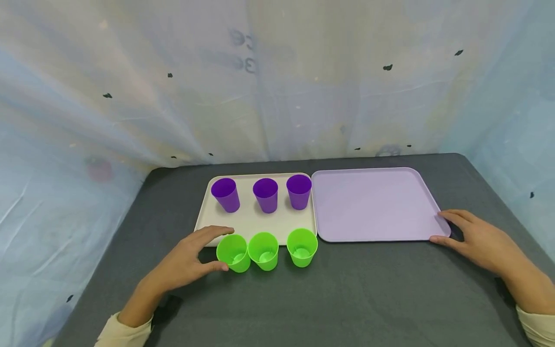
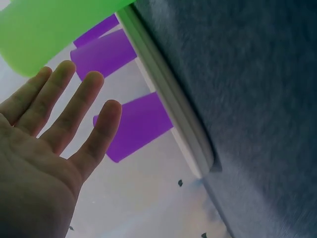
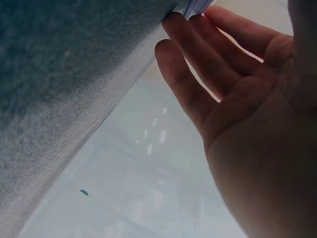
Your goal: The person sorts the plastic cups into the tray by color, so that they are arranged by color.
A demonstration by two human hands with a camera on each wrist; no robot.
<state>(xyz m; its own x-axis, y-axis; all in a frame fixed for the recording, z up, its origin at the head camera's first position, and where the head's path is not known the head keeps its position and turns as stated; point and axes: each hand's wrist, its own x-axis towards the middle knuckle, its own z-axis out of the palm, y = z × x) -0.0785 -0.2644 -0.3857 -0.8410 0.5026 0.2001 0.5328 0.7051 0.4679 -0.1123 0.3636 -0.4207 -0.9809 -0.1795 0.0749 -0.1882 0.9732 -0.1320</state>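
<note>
Three green cups (image 1: 263,250) stand in a row along the front of a cream tray (image 1: 256,225). My left hand (image 1: 191,258) is at the leftmost green cup (image 1: 233,253), fingers extended past its far side and thumb by its near side. Its spread fingers (image 2: 88,106) show in the left wrist view, with a green cup (image 2: 44,34) beyond them. Three purple cups (image 1: 265,195) stand upright on the cream tray. My right hand (image 1: 485,243) touches the front right corner of a lavender tray (image 1: 373,205), its fingers fairly straight, thumb at the front edge.
Both trays lie side by side on a dark grey cloth-covered table (image 1: 347,299). Pale plastic sheeting (image 1: 299,86) hangs behind the table and along its sides. The table's far edge runs just behind the trays.
</note>
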